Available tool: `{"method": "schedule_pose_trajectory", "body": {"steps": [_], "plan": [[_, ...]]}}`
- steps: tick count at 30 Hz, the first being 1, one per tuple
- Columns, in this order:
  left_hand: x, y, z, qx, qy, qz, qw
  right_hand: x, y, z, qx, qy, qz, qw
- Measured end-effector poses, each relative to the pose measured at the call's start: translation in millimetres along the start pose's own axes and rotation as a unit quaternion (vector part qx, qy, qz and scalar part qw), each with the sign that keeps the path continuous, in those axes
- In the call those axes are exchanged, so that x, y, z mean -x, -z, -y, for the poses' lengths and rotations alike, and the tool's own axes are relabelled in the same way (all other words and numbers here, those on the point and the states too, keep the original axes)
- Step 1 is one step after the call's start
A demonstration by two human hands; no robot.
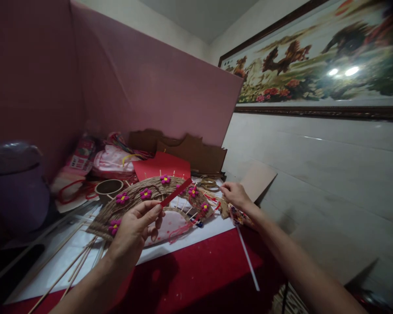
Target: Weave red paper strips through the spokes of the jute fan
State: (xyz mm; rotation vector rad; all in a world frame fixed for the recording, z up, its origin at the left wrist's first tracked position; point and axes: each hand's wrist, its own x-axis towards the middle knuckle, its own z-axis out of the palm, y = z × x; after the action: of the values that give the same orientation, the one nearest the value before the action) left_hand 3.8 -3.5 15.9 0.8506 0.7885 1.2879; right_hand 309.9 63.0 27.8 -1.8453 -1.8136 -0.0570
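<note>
My left hand (136, 226) pinches a thin red strip (177, 192) between thumb and fingers, holding it above a fan-shaped woven jute piece (140, 201) dotted with pink flowers (146, 193). Wooden skewers stick out of the weave. My right hand (235, 195) reaches to the right end of the fan, fingers curled down onto the table near scissors (209, 184) and a small patterned piece (237, 214); what it holds, if anything, is hidden.
A red cloth (212, 266) covers the table under a white sheet (85, 248) with loose skewers (68, 270). Red paper (163, 165), cardboard pieces (193, 152), a tape roll (108, 186), bags and a purple container (15, 183) crowd the back. A pink board stands behind.
</note>
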Motion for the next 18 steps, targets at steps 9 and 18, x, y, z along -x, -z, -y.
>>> {"method": "schedule_pose_trajectory", "body": {"steps": [9,18], "plan": [[-3,3.7,1,0.008,0.032,-0.036,0.999,-77,-53,-30,0.156,0.052,0.165,0.973],[-8,7.8,0,0.013,0.026,-0.048,0.998,-100,-60,-29,0.209,0.138,0.209,0.945]]}}
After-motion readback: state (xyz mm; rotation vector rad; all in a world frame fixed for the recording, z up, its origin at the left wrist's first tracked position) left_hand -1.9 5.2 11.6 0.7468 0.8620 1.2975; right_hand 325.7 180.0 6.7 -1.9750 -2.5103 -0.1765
